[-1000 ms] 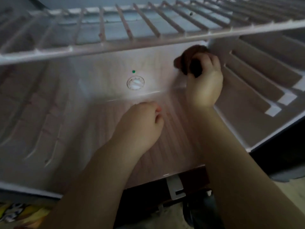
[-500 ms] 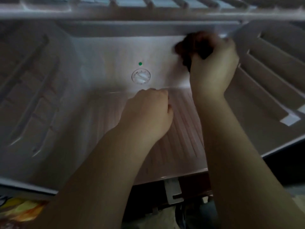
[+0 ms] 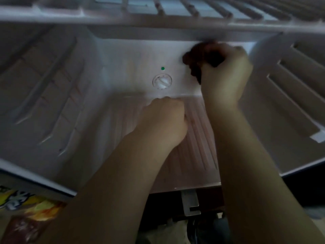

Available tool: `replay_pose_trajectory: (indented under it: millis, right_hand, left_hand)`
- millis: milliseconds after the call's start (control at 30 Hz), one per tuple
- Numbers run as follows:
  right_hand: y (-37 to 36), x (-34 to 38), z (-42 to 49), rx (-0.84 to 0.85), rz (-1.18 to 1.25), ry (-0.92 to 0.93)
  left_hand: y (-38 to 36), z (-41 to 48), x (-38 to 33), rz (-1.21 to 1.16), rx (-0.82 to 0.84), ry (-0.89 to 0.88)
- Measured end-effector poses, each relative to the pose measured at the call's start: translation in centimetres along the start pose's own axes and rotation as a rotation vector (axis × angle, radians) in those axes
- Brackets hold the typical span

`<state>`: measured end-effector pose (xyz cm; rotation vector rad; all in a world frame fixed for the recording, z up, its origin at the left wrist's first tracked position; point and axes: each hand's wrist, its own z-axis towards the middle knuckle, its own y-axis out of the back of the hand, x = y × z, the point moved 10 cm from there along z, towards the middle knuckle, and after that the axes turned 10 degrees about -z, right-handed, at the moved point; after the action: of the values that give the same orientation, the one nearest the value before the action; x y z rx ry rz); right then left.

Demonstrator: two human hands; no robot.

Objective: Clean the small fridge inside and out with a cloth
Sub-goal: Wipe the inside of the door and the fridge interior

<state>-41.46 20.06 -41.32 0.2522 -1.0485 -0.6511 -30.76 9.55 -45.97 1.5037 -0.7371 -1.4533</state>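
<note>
I look into the small white fridge (image 3: 52, 95), lit dimly. My right hand (image 3: 226, 74) grips a dark brown cloth (image 3: 194, 59) and presses it against the back wall, up near the right corner just under the shelf. My left hand (image 3: 165, 120) is curled into a loose fist with nothing in it, resting on the ribbed fridge floor (image 3: 197, 138) below the white thermostat dial (image 3: 162, 81). A small green dot (image 3: 162, 68) sits above the dial.
A white wire shelf (image 3: 158, 16) spans the top of the view. The right wall has stepped shelf rails (image 3: 290, 81). A colourful printed packet (image 3: 29, 206) lies outside the fridge at the bottom left. A metal hinge bracket (image 3: 190, 203) sits below the front edge.
The view has moved closer and lower under the shelf. My right hand with the cloth has shifted slightly up along the back wall. My left fist has stayed on the floor.
</note>
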Motion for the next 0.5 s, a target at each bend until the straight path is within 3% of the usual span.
replay_pose_trajectory:
  millis: [233,500]
  right_hand:
    - [-3.7,-4.3,-3.5,0.282,-0.233,-0.133]
    - [-2.1,2.6,-1.1,0.096,0.087,0.086]
  left_hand:
    - [1.4,-0.7,1.7,0.07,-0.064,0.073]
    - [0.8,-0.3,2.3,-0.055,0.021,0.169]
